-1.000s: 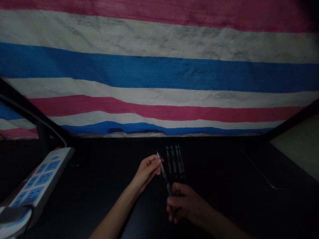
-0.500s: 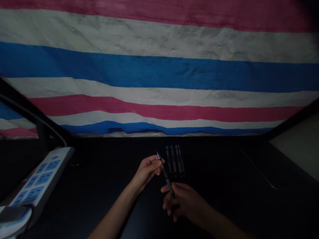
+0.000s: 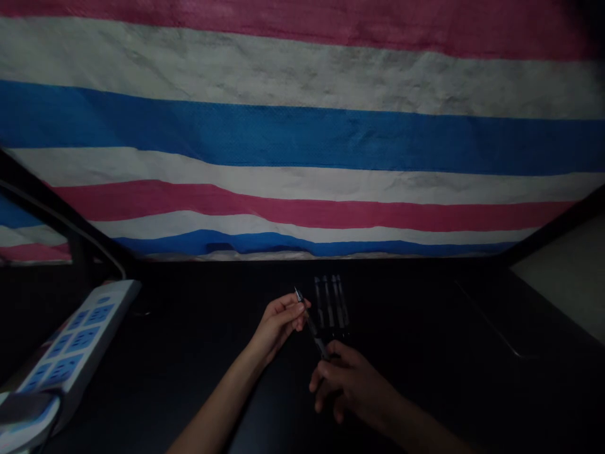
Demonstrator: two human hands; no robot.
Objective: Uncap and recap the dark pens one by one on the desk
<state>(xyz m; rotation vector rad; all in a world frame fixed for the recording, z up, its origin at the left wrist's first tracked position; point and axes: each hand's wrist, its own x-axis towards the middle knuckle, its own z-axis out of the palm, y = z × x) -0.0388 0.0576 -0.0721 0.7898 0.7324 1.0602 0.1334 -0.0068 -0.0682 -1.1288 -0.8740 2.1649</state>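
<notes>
A dark pen (image 3: 312,326) slants between my two hands above the black table, its metallic tip pointing up and to the left. Thumb and fingers of my left hand (image 3: 282,320) pinch it close to the tip. At the lower end, my right hand (image 3: 354,381) has its thumb and index finger closed around the pen, with the other fingers loosely curled. Just beyond and to the right, several similar pens (image 3: 332,302) lie side by side in a row on the table. Dim light hides their finer details.
On the left lies a white power strip (image 3: 97,340) with blue sockets and a dark plug (image 3: 26,408) at its near end. A striped red, white and blue sheet (image 3: 302,139) hangs behind the black table (image 3: 189,378). A flat dark panel (image 3: 529,321) lies at right.
My right hand has shifted slightly, and its thumb and index finger have closed on the pen's lower end. The left hand and the row of pens look almost unchanged.
</notes>
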